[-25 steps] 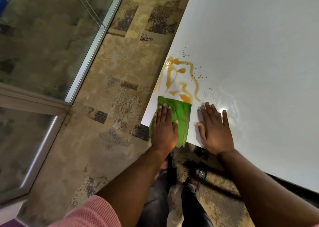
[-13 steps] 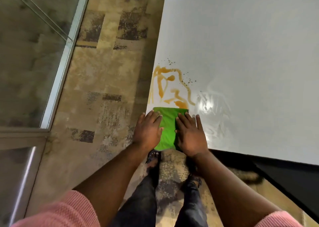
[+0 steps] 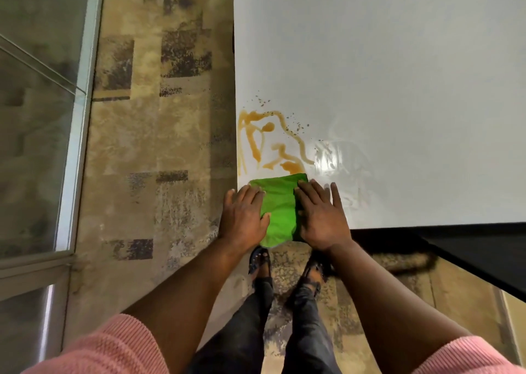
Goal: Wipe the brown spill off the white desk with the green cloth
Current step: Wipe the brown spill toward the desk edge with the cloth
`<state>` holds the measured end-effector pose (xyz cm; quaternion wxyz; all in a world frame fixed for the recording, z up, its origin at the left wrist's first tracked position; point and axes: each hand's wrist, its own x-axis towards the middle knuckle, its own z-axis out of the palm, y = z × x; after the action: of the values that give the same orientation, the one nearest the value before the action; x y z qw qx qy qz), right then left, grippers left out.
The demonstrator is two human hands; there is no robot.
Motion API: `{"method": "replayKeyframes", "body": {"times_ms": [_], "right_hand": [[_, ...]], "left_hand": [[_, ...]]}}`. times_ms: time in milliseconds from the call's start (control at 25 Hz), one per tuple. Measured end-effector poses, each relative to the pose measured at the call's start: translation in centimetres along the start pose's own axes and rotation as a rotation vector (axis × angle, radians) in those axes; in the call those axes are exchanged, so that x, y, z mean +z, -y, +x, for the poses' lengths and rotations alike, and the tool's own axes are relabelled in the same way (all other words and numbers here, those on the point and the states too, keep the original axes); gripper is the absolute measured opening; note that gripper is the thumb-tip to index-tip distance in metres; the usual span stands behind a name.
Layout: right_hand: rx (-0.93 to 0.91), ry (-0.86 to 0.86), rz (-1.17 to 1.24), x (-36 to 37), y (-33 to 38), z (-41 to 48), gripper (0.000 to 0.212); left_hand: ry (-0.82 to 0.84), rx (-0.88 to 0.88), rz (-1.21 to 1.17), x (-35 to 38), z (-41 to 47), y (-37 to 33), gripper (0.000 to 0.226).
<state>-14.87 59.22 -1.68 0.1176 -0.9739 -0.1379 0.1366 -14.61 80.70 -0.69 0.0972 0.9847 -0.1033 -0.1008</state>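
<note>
A folded green cloth (image 3: pixel 280 208) lies flat on the near left corner of the white desk (image 3: pixel 398 89), its near edge hanging a little over the desk's front. My left hand (image 3: pixel 244 217) presses flat on the cloth's left side, partly past the desk's left edge. My right hand (image 3: pixel 321 217) presses flat on its right side, outer fingers on the bare desk. The brown spill (image 3: pixel 270 143) spreads in curling streaks and specks just beyond the cloth, along the desk's left edge. The cloth's far edge touches the nearest brown blot.
Wet smear marks (image 3: pixel 333 157) shine on the desk right of the spill. Patterned beige and dark carpet (image 3: pixel 159 146) runs left of the desk, bordered by a glass partition (image 3: pixel 34 117). My legs and feet (image 3: pixel 284 274) stand below the desk's front edge.
My right hand came from the bare desk onto the cloth's right side. My left hand shifted to the cloth's left. The view swung so the desk's edges now look square.
</note>
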Motion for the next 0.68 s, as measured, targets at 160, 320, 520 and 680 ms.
{"method": "replayKeyframes", "body": {"times_ms": [160,320,520,680], "right_hand": [[0.027,-0.029,-0.030,0.6,0.0,0.4,0.052],[0.010,-0.054,-0.062,0.2,-0.2,1.4,0.023],[0.016,-0.108,-0.026,-2.5,-2.0,-0.4,0.030],[0.066,-0.096,0.045,-6.1,-5.1,-1.5,0.040]], "left_hand": [[-0.079,-0.025,-0.045,0.7,-0.3,0.5,0.036],[-0.079,-0.023,-0.022,0.0,0.9,0.0,0.018],[-0.038,0.070,0.014,-1.9,2.5,-2.0,0.017],[0.000,0.104,-0.048,-2.8,4.3,-5.5,0.018]]}}
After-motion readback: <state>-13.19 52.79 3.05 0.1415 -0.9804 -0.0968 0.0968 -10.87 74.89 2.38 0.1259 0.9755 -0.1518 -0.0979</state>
